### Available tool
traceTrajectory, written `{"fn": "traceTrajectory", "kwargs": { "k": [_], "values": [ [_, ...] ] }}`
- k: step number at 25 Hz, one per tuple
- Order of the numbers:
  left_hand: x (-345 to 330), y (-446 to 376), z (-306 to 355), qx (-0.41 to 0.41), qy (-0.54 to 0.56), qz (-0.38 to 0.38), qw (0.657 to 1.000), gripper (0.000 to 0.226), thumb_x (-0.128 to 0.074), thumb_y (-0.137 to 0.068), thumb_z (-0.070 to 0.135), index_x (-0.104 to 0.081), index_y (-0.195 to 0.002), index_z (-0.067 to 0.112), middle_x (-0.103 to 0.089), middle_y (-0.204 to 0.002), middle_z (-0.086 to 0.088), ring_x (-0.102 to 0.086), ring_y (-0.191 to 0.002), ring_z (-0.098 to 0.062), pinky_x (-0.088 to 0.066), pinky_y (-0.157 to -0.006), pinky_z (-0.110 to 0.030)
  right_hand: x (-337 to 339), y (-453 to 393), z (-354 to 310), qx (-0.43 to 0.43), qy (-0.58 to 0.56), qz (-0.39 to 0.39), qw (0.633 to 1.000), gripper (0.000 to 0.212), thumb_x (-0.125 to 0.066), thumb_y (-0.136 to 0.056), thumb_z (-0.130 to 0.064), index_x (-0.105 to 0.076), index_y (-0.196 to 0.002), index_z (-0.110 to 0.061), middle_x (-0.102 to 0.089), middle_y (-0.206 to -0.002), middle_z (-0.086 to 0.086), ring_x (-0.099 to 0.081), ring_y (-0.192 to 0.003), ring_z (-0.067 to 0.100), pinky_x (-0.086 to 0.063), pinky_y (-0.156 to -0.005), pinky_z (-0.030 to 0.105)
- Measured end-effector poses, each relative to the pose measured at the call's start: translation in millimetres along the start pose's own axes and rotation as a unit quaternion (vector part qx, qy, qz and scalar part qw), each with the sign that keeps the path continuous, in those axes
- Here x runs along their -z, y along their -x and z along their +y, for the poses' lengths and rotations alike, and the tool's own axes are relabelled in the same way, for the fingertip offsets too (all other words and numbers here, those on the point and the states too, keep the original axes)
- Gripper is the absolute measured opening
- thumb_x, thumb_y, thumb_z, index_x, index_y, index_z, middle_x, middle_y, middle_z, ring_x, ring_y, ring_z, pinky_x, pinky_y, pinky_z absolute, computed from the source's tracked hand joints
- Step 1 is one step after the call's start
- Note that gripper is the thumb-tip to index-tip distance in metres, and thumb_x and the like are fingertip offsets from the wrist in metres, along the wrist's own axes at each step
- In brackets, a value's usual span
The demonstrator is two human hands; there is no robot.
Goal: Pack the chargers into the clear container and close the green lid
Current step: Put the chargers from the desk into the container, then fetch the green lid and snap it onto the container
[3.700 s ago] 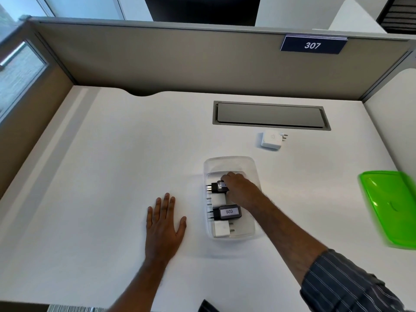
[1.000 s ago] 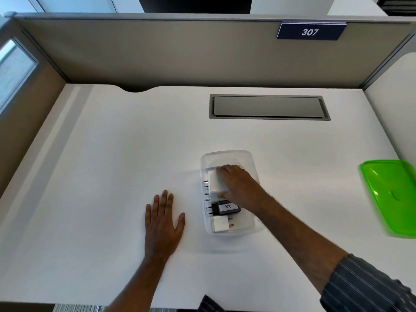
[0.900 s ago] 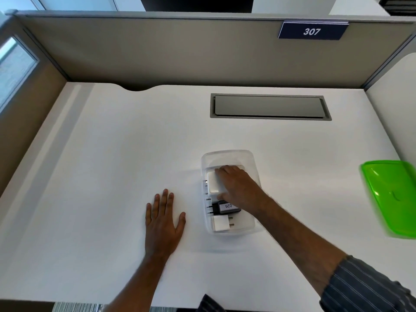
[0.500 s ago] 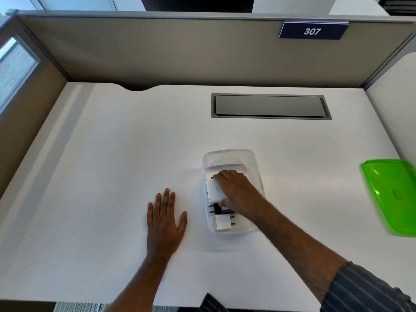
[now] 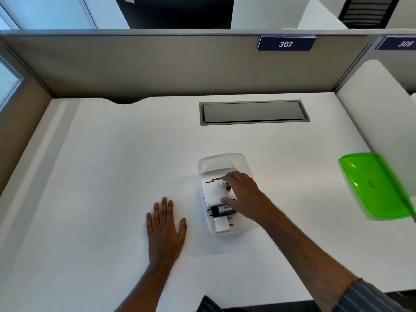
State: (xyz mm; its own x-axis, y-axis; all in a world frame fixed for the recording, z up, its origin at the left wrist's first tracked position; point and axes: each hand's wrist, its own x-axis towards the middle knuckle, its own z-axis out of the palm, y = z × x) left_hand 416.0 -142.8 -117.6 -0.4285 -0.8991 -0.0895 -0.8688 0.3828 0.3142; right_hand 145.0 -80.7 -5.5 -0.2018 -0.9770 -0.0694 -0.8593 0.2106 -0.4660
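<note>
Right hand [image 5: 244,197] pinches white charger [image 5: 215,192] inside clear container [image 5: 225,157]; left hand [image 5: 165,230] flat on desk [image 5: 101,176], fingers straight.

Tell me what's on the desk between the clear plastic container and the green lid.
Nothing: in the head view, only bare white desk lies between the clear plastic container and the translucent green lid.
</note>
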Motion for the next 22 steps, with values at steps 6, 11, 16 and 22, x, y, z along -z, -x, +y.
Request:
{"fn": "traceTrajectory", "kwargs": {
  "k": [6, 11, 16, 22],
  "values": [
    [16, -3, 6, 0.015, 0.039, -0.034, 0.999, 0.081, -0.025, -0.092, 0.057, -0.028, -0.161, 0.015, -0.022, -0.172, -0.004, -0.017, -0.16, -0.027, -0.012, -0.13, -0.052, -4, 30, -10, -0.022, -0.002, 0.097, 0.995, 0.037, -0.065, -0.088, -0.029, -0.062, -0.124, -0.02, -0.059, -0.121, -0.005, -0.055, -0.115, 0.017, -0.038, -0.099, 0.023],
    [41, -30, 21, 0.032, 0.126, -0.053, 0.99, 0.068, -0.047, -0.103, 0.04, -0.022, -0.163, 0.02, -0.023, -0.172, 0.0, -0.022, -0.159, -0.023, -0.014, -0.129, -0.049, -2, 49, -3, -0.044, 0.007, 0.166, 0.985, 0.035, -0.064, -0.09, -0.033, -0.06, -0.123, -0.021, -0.056, -0.124, -0.006, -0.054, -0.12, 0.015, -0.044, -0.101, 0.032],
    [83, -74, 53, 0.029, 0.191, -0.005, 0.981, 0.057, -0.044, -0.106, 0.033, -0.03, -0.16, 0.022, -0.024, -0.172, 0.002, -0.031, -0.155, -0.028, -0.022, -0.125, -0.052, 8, 69, 27, -0.101, 0.002, 0.188, 0.977, 0.037, -0.058, -0.095, -0.041, -0.057, -0.126, -0.021, -0.053, -0.13, -0.004, -0.052, -0.124, 0.017, -0.042, -0.103, 0.034],
    [107, -112, 112, -0.064, 0.118, 0.019, 0.991, 0.06, -0.04, -0.106, 0.044, -0.031, -0.16, 0.02, -0.028, -0.17, -0.004, -0.029, -0.156, -0.028, -0.023, -0.125, -0.052, 28, 96, 81, -0.172, -0.005, 0.2, 0.964, 0.041, -0.06, -0.098, -0.04, -0.058, -0.13, -0.015, -0.056, -0.131, 0.0, -0.053, -0.126, 0.022, -0.035, -0.105, 0.031]
  ]
}}
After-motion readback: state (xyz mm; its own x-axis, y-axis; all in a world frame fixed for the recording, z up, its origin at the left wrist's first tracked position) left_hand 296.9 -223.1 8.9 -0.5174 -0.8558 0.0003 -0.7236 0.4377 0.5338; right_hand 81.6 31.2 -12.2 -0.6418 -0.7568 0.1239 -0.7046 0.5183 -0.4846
